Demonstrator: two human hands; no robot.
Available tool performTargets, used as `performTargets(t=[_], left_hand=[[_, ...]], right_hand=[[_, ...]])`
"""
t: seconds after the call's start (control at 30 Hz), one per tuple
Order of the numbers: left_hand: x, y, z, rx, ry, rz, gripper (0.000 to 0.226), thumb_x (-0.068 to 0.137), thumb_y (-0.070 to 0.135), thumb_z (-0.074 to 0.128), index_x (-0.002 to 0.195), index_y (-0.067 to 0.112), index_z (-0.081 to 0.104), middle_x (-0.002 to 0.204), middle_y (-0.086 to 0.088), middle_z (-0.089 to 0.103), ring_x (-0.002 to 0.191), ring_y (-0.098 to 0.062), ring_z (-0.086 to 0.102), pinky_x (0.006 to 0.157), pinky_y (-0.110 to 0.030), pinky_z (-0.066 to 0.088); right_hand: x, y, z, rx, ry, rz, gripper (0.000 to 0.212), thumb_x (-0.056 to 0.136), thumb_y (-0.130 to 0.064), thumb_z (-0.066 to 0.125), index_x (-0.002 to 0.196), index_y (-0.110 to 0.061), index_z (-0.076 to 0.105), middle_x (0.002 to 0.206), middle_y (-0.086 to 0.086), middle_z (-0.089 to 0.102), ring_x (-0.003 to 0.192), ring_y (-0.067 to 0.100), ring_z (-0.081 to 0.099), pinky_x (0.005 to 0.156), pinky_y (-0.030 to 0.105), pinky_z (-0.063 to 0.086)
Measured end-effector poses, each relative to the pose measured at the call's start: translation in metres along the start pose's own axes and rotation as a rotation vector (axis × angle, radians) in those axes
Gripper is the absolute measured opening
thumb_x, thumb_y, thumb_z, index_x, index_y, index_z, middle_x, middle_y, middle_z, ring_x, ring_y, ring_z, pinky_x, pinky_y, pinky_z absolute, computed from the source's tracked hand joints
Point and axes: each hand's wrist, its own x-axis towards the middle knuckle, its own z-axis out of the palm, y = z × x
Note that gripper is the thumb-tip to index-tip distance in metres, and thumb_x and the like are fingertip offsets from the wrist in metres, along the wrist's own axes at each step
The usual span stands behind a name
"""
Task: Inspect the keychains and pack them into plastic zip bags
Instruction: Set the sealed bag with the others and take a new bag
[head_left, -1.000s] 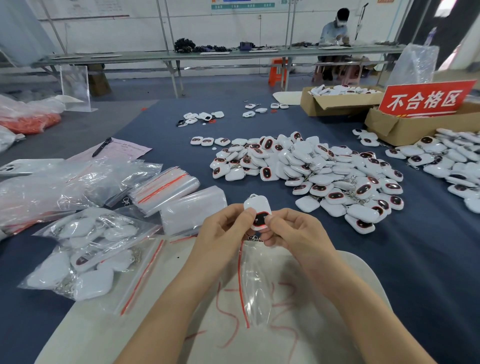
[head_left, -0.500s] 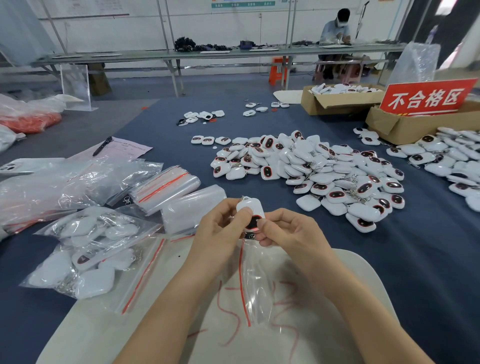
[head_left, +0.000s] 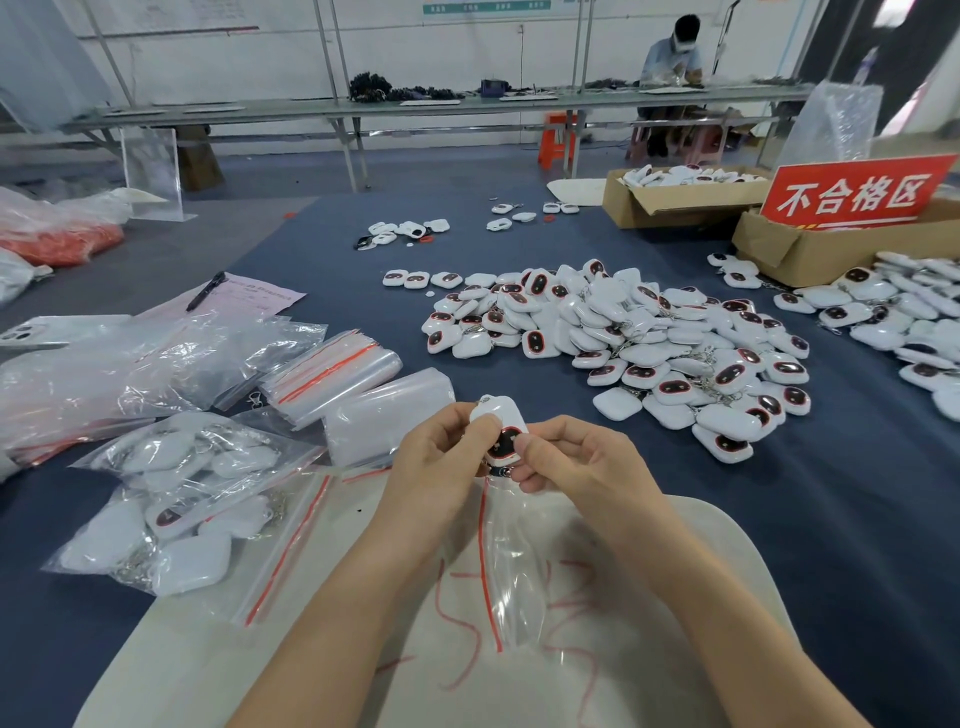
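Keychain (head_left: 500, 430): white, dark oval face ringed red, held above the table's near edge.
Left hand (head_left: 441, 457): fingers pinching its left side.
Right hand (head_left: 576, 457): thumb and fingers pinching its right side.
Zip bag (head_left: 511, 566): clear, red strip, hanging just below the keychain.
Pile of keychains (head_left: 623, 343): on the blue table (head_left: 857, 493), beyond the hands.
Filled bags (head_left: 171, 499): left.

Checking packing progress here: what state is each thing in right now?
keychain: pinched by both hands, not bagged.
left hand: pinching keychain.
right hand: pinching keychain.
zip bag under the hands: empty.
filled bags: lying at left, holding keychains.
keychain pile: loose, unpacked.
cardboard box: open.
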Motion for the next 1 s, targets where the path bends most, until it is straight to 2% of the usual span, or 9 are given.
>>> performTargets(t=[0.17, 0.3, 0.4, 0.5, 0.6, 0.63, 0.7, 0.8, 1.0], left_hand=[[-0.0006, -0.0021, -0.0008, 0.081, 0.013, 0.046, 0.016, 0.098, 0.023, 0.059, 0.089, 0.019, 0.073, 0.083, 0.003, 0.073, 0.077, -0.008, 0.066, 0.069, -0.017, 0.050], [-0.0028, -0.0004, 0.0004, 0.098, -0.005, 0.122, 0.012, 0.099, 0.027, 0.063, 0.098, 0.026, 0.074, 0.092, 0.004, 0.076, 0.087, -0.009, 0.070, 0.076, -0.019, 0.052], [-0.0043, 0.0012, 0.0019, 0.093, -0.022, 0.216, 0.016, 0.097, 0.016, 0.066, 0.106, 0.028, 0.072, 0.098, 0.007, 0.076, 0.089, -0.007, 0.070, 0.079, -0.017, 0.053], [-0.0050, 0.0026, 0.0033, 0.075, -0.028, 0.260, 0.022, 0.090, 0.016, 0.069, 0.101, 0.035, 0.070, 0.098, 0.006, 0.074, 0.086, -0.011, 0.067, 0.078, -0.022, 0.055], [-0.0048, 0.0014, 0.0023, 0.092, -0.044, 0.254, 0.025, 0.089, 0.010, 0.066, 0.098, 0.033, 0.069, 0.098, 0.000, 0.073, 0.089, -0.021, 0.065, 0.082, -0.034, 0.055], [-0.0048, 0.0009, 0.0017, 0.101, -0.048, 0.251, 0.028, 0.091, 0.005, 0.065, 0.099, 0.031, 0.069, 0.098, 0.001, 0.074, 0.088, -0.019, 0.066, 0.082, -0.034, 0.055], [-0.0047, 0.0006, 0.0011, 0.087, -0.059, 0.238, 0.029, 0.093, -0.003, 0.063, 0.102, 0.024, 0.069, 0.100, 0.004, 0.075, 0.089, -0.012, 0.068, 0.081, -0.026, 0.057], [-0.0041, 0.0005, 0.0011, 0.068, -0.061, 0.216, 0.027, 0.094, -0.006, 0.062, 0.106, 0.016, 0.068, 0.101, 0.004, 0.076, 0.088, -0.009, 0.069, 0.081, -0.022, 0.056], [-0.0055, -0.0003, 0.0022, 0.019, -0.002, 0.161, 0.026, 0.097, 0.002, 0.060, 0.104, 0.024, 0.072, 0.088, 0.003, 0.074, 0.080, -0.008, 0.064, 0.075, -0.016, 0.052]], right_hand=[[-0.0005, -0.0017, -0.0002, -0.002, 0.012, 0.010, 0.007, 0.094, -0.014, 0.068, 0.092, -0.012, 0.075, 0.076, 0.003, 0.076, 0.069, 0.009, 0.069, 0.068, 0.017, 0.054], [0.0011, -0.0034, -0.0014, 0.116, 0.045, 0.037, 0.010, 0.096, -0.016, 0.065, 0.101, -0.012, 0.074, 0.088, 0.006, 0.077, 0.074, 0.015, 0.072, 0.068, 0.020, 0.057], [0.0013, -0.0055, -0.0007, 0.349, 0.025, 0.110, 0.029, 0.087, -0.027, 0.069, 0.109, -0.008, 0.071, 0.096, 0.014, 0.077, 0.082, 0.021, 0.075, 0.073, 0.022, 0.058], [0.0008, -0.0069, -0.0019, 0.474, -0.034, 0.123, 0.044, 0.080, -0.030, 0.068, 0.114, -0.003, 0.069, 0.102, 0.016, 0.076, 0.092, 0.021, 0.074, 0.079, 0.021, 0.057], [0.0008, -0.0092, -0.0052, 0.552, -0.019, 0.130, 0.039, 0.077, -0.021, 0.070, 0.112, -0.003, 0.070, 0.109, 0.015, 0.075, 0.098, 0.019, 0.074, 0.079, 0.019, 0.057], [0.0010, -0.0097, -0.0060, 0.572, -0.007, 0.127, 0.037, 0.076, -0.018, 0.070, 0.110, -0.004, 0.070, 0.109, 0.014, 0.075, 0.097, 0.019, 0.074, 0.078, 0.019, 0.057], [0.0009, -0.0104, -0.0068, 0.597, 0.008, 0.113, 0.032, 0.074, -0.012, 0.071, 0.105, -0.006, 0.074, 0.106, 0.014, 0.076, 0.092, 0.018, 0.075, 0.076, 0.018, 0.057], [0.0010, -0.0095, -0.0062, 0.583, -0.006, 0.094, 0.022, 0.074, -0.010, 0.071, 0.094, -0.011, 0.081, 0.105, 0.011, 0.077, 0.092, 0.016, 0.075, 0.077, 0.017, 0.057], [0.0014, -0.0079, -0.0082, 0.502, -0.012, 0.069, 0.025, 0.076, -0.012, 0.073, 0.099, -0.019, 0.081, 0.113, 0.007, 0.076, 0.103, 0.015, 0.072, 0.087, 0.020, 0.056]])
